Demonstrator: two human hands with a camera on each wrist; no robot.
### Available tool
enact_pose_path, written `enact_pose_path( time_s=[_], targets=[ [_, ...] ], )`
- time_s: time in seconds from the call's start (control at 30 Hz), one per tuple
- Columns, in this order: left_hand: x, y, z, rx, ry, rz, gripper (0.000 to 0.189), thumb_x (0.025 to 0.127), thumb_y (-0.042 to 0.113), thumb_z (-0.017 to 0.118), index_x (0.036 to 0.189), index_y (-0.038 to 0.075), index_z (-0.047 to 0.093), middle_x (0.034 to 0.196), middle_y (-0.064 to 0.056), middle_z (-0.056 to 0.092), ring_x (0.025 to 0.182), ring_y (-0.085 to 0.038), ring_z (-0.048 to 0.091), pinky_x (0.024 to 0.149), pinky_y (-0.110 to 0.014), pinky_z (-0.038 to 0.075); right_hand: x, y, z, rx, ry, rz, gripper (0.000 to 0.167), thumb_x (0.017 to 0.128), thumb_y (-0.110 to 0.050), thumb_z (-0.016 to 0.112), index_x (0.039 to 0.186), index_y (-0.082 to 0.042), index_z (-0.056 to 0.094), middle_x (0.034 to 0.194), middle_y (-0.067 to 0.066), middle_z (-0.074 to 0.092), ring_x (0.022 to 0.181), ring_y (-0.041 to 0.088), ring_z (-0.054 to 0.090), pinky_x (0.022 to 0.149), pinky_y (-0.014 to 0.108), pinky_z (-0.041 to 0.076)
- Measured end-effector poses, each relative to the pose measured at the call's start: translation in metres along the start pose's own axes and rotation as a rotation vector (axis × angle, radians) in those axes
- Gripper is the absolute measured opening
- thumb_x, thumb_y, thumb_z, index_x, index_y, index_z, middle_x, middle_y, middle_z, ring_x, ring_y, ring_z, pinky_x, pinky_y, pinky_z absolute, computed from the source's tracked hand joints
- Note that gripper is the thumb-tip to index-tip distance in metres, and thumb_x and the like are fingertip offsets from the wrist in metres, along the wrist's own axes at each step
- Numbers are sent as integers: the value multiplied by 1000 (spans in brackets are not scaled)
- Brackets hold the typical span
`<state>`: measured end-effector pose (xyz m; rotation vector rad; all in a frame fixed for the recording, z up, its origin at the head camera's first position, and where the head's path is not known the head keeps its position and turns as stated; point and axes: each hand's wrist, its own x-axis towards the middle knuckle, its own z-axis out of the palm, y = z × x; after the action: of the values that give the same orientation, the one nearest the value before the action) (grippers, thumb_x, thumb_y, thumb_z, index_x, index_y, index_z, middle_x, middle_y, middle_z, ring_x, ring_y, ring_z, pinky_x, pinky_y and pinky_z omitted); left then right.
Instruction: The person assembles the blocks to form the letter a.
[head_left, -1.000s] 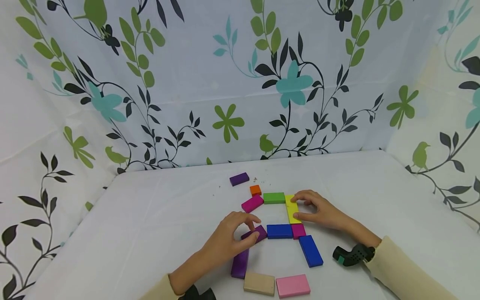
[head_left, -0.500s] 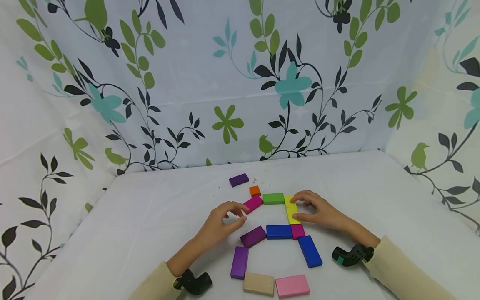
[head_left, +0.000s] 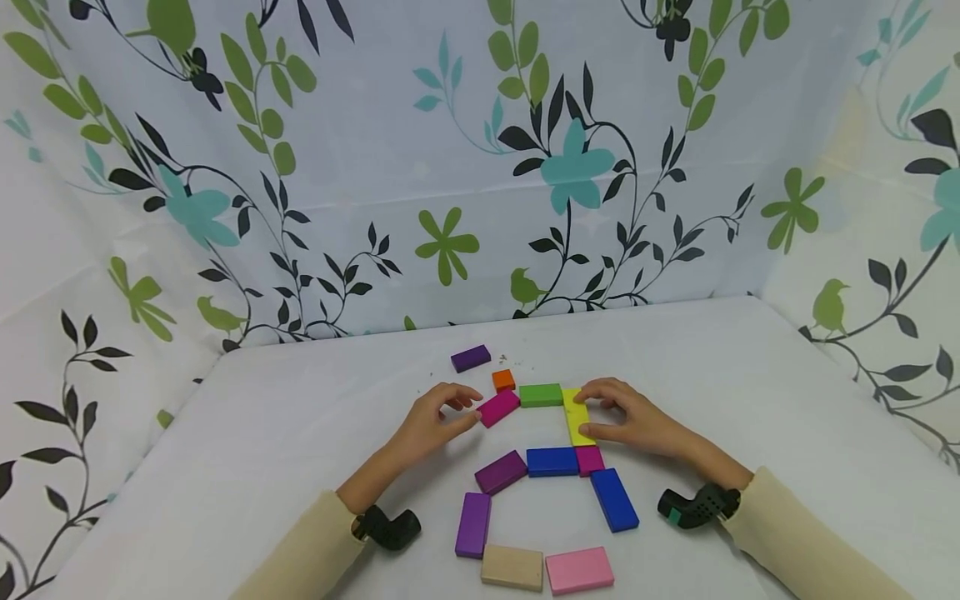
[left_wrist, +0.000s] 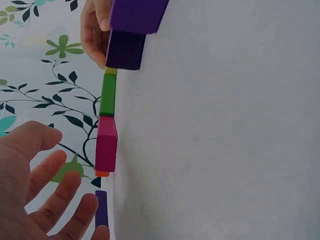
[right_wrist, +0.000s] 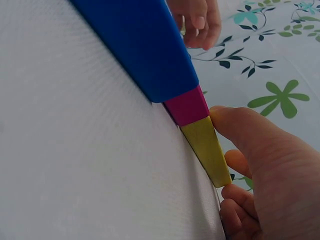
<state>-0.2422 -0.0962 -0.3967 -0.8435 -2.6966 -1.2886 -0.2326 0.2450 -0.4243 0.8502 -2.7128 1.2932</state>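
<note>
yellow block [head_left: 575, 415] partly hidden, sleeves [head_left: 303, 550] cut off

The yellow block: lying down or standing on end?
Lying down: the head view shows the yellow block with its long face up, stretched along the table.

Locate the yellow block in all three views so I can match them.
Head: yellow block, right of centre, below mid-height, touched by the right hand.
Left wrist: yellow block, a sliver near the top, left of centre, above the green block.
Right wrist: yellow block, right of centre, below the magenta block.
Shared landmark: the right hand.
</note>
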Motion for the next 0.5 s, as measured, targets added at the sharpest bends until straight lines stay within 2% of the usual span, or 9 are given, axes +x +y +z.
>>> enact_pose_path(
  time_s=[0.13,0.3,0.5],
  targets=[
    [6,-6,-2,-7,-7,-7,27,92,17,67,118,8,65,106,-11,62,103,-28,57,82,-40,47,1,0,0,8,-6,7,38,89,-25,72,123,-14,60,135,10,50,120,30,49,100,48,42],
    [13,-7,-1,-23,-21,-25,30,93,17,66,120,6,63,110,-13,61,104,-28,57,85,-41,48,1,-2,-1,15,-8,18,38,89,-25,72,123,-14,60,135,11,50,119,31,49,100,53,41],
    [23,-8,2,-47,-36,-55,31,94,18,64,122,2,62,113,-15,59,108,-31,57,90,-47,48,1,-2,-1,16,-9,12,38,88,-25,72,123,-14,60,135,11,50,120,31,49,100,51,42]
  ],
)
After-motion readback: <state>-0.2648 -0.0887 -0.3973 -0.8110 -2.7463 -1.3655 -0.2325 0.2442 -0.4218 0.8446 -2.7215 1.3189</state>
